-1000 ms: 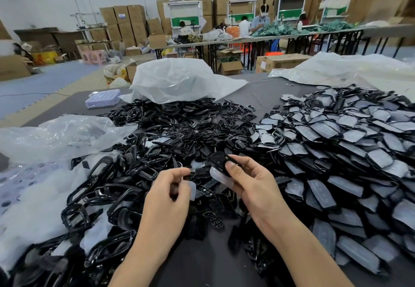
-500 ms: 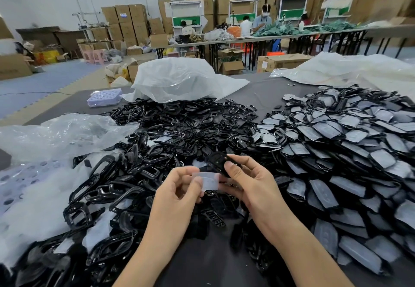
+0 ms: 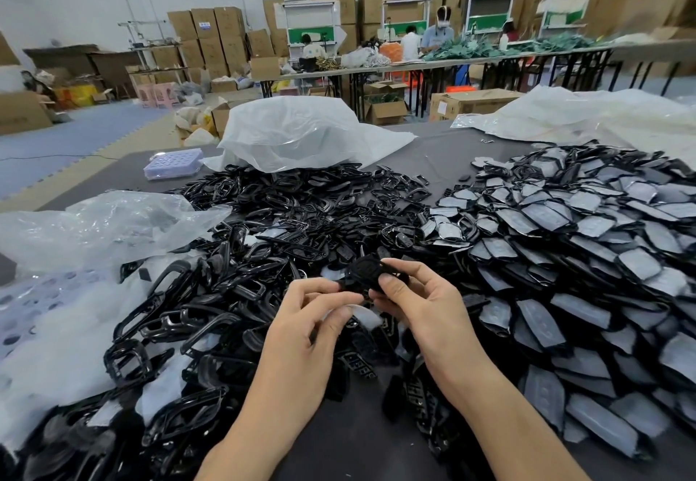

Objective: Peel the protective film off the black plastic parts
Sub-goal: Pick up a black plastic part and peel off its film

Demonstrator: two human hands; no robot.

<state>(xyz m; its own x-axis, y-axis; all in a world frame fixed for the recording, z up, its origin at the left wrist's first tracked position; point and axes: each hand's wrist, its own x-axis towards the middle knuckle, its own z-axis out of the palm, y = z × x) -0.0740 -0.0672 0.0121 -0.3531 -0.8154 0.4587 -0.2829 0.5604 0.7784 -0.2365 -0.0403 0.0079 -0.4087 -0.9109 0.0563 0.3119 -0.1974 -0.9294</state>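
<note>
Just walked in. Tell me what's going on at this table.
A person is working at a dark table heaped with plastic pieces. The right hand grips one black part above the heaps, while the left hand pinches at its near edge, seemingly working at its film. On the right lies a pile of parts with greyish film on them; in the middle and on the left is a pile of glossy black frames.
</note>
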